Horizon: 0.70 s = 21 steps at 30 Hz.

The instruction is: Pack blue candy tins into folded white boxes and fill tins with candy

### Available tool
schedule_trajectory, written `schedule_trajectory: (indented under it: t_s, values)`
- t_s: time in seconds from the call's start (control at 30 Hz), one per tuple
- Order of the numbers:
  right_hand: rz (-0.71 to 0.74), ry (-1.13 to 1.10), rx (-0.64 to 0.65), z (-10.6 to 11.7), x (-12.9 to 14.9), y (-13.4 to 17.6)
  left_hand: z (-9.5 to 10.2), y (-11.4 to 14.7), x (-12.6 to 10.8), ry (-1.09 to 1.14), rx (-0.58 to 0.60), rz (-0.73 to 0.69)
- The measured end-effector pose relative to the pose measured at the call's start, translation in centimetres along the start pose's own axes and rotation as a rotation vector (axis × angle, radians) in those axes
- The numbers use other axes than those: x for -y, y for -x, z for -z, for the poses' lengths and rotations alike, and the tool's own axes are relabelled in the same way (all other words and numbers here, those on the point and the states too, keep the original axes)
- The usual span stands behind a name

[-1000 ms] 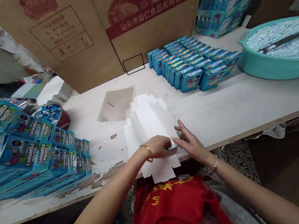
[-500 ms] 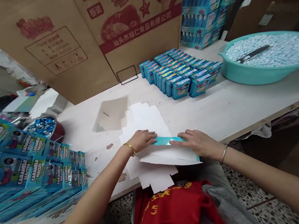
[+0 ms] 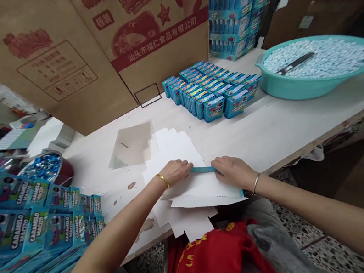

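A flat cardboard box blank [image 3: 207, 187], white on its upper face, lies in front of me with a blue flap folded up along its far edge. My left hand [image 3: 178, 171] is closed on the left end of that flap. At the flap's right end, my right hand [image 3: 231, 171] pinches it between thumb and curled fingers. Beneath is a stack of white die-cut blanks [image 3: 176, 145] with notched edges, reaching over the table's front edge. To the stack's left lies a translucent sheet [image 3: 130, 144].
Small blue candy boxes [image 3: 209, 90] stand in rows by a big brown carton [image 3: 102, 75]. A turquoise tub [image 3: 306, 87] of white pieces holds a dark flat tool. Shrink-wrapped blue boxes [image 3: 19, 229] are stacked at left, before a bowl of blue-wrapped candies [image 3: 46, 167].
The blue flap has turned from lying flatter to standing up as a narrow strip. My right hand has moved slightly left and curled its fingers. The whole view has shifted a little.
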State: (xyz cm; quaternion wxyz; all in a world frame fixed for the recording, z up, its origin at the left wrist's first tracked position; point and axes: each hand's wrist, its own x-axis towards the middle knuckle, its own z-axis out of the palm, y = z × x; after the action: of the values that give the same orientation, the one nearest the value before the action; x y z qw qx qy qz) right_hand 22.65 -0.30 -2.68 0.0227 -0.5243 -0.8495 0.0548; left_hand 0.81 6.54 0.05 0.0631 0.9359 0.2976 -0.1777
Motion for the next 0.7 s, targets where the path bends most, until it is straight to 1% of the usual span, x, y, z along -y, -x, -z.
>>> schedule_trajectory:
  t_s: [0.1,0.17,0.23,0.33,0.4,0.47,0.53,0.57,0.67,0.7]
  values:
    - [0.058,0.006,-0.010,-0.2,0.4,0.0,1.0,-0.2,-0.5,0.008,0.065,-0.035]
    - [0.119,-0.003,-0.053,-1.1,0.3,0.4,1.4,-0.3,-1.2,0.014,0.120,-0.039]
    - [0.235,0.025,-0.165,-2.5,0.0,0.6,1.4,-0.5,-1.8,0.013,0.167,-0.042]
    - [0.313,0.045,-0.297,-4.6,-0.6,0.5,0.8,-0.7,-2.2,-0.011,0.213,-0.024]
    - [0.365,0.018,-0.368,-5.1,-0.9,0.7,0.3,-0.7,-2.3,-0.028,0.225,-0.011]
    - [0.414,-0.006,-0.415,-4.9,-1.4,0.8,0.2,-0.3,-2.4,-0.038,0.228,0.001]
    - [0.426,-0.005,-0.416,-4.4,-2.3,0.6,0.5,0.4,-2.5,-0.034,0.184,0.040]
    - [0.415,0.005,-0.394,-4.1,-2.7,0.4,0.8,1.0,-2.6,-0.027,0.134,0.062]
    - [0.377,0.042,-0.297,-3.8,-4.2,-1.3,1.8,3.8,-3.4,0.059,-0.101,0.080]
    - [0.374,0.049,-0.264,-3.8,-4.5,-2.0,2.0,4.8,-3.8,0.107,-0.156,0.065]
